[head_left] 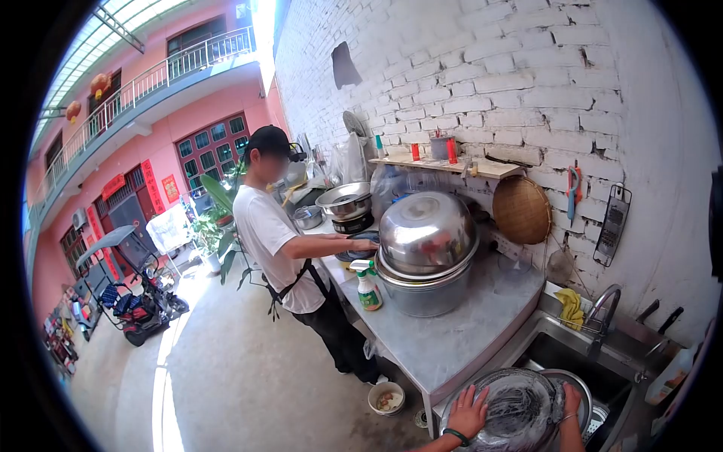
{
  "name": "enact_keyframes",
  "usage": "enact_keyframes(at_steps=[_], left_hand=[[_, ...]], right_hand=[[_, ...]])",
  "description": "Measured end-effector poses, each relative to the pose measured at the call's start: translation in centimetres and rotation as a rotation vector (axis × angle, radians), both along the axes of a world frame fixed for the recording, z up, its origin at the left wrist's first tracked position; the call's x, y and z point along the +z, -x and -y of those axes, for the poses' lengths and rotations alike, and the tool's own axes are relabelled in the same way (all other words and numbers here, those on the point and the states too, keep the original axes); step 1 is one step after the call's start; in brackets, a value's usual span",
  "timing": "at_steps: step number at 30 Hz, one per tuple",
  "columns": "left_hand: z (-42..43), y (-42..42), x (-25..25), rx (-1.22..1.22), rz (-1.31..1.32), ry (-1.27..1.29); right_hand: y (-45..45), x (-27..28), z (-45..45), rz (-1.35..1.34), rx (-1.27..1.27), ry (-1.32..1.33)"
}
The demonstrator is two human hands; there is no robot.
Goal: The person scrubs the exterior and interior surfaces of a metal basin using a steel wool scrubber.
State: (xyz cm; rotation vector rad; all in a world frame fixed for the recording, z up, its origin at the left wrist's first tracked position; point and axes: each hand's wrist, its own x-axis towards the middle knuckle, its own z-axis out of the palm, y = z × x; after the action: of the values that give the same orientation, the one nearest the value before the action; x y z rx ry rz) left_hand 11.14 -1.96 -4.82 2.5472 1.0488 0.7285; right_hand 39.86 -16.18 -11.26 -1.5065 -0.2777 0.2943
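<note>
At the lower right, a round metal lid or pan [520, 407] with whitish suds or film on its surface lies over the sink's left side. My left hand [468, 413] rests on its left part, fingers spread, a dark green bangle on the wrist. My right hand [571, 399] is at its right edge; what its fingers hold, if anything, is hard to make out. Another metal basin rim [581, 380] shows behind the lid. The steel sink [536, 325] has a curved faucet [601, 305] and a yellow cloth [570, 307] behind it.
A large upturned steel bowl [425, 232] sits on a pot [433, 297] on the counter [482, 320], beside a spray bottle [368, 290]. A co-worker [267, 226] stands at the counter's far part. A small bucket [386, 399] is on the floor. Knives [659, 325] stand behind the sink.
</note>
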Motion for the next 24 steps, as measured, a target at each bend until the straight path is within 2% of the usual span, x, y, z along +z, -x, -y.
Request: enact_keyframes(at_steps=[2,10,14,18,22,24], left_hand=[[0.1,0.0,-0.7,0.029,-0.013,-0.014],[0.5,1.2,0.3,0.048,0.032,-0.018],[0.4,0.8,1.9,-0.032,-0.112,-0.021],[0.4,-0.2,3.9,-0.155,-0.239,-0.084],[-0.1,-2.0,1.8,-0.161,-0.228,-0.140],[-0.1,-2.6,1.1,-0.123,-0.156,-0.160]], right_hand=[[1.3,1.5,-0.4,0.055,0.009,0.055],[0.5,-1.4,-0.8,-0.080,-0.005,-0.050],[-0.2,-2.7,-1.1,-0.049,-0.032,-0.060],[0.2,-1.1,-0.7,-0.072,-0.018,0.002],[0.9,-0.9,-1.0,-0.040,-0.026,-0.082],[1.6,0.7,-0.6,0.307,-0.030,0.392]])
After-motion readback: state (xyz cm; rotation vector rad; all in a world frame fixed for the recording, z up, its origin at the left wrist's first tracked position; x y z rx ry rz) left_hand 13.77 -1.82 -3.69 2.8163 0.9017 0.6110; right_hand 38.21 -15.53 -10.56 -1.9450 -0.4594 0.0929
